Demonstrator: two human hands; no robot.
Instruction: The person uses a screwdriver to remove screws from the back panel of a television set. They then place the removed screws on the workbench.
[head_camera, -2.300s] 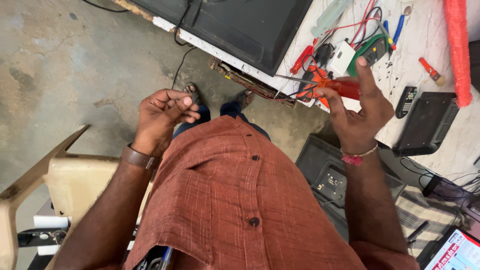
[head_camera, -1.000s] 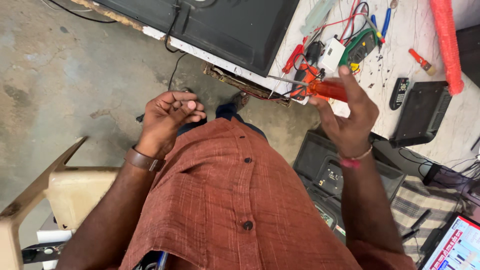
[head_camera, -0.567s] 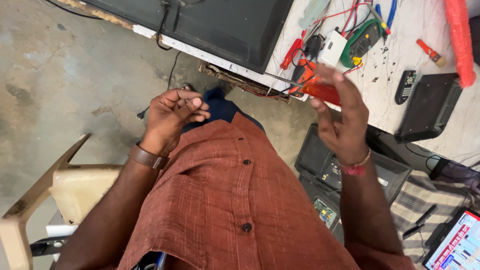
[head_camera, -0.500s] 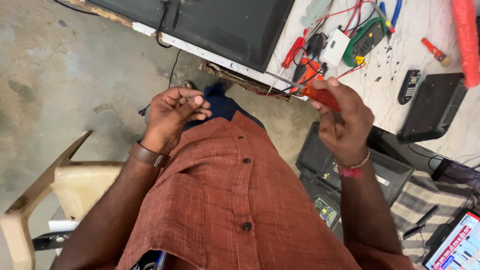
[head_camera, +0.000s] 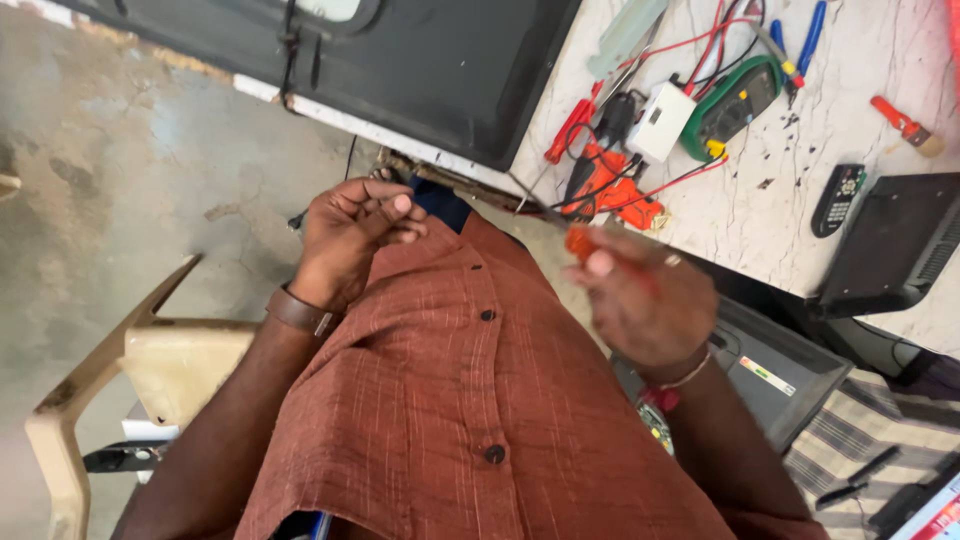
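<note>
My right hand is blurred in front of my chest and grips a red-handled screwdriver whose thin metal shaft points up and left toward the table edge. My left hand is raised on the left with fingers curled and pinched together; anything small between the fingertips is too tiny to make out. A brown band sits on my left wrist. My rust-coloured buttoned shirt fills the lower middle.
A large black flat panel lies at the top. The white marble table holds a green multimeter, a white box, red tools and wires, a remote and a black box. A beige plastic chair stands lower left.
My right hand has dropped and drawn in toward my chest with the screwdriver, away from the table edge. My left hand has stayed raised with its fingers curled.
</note>
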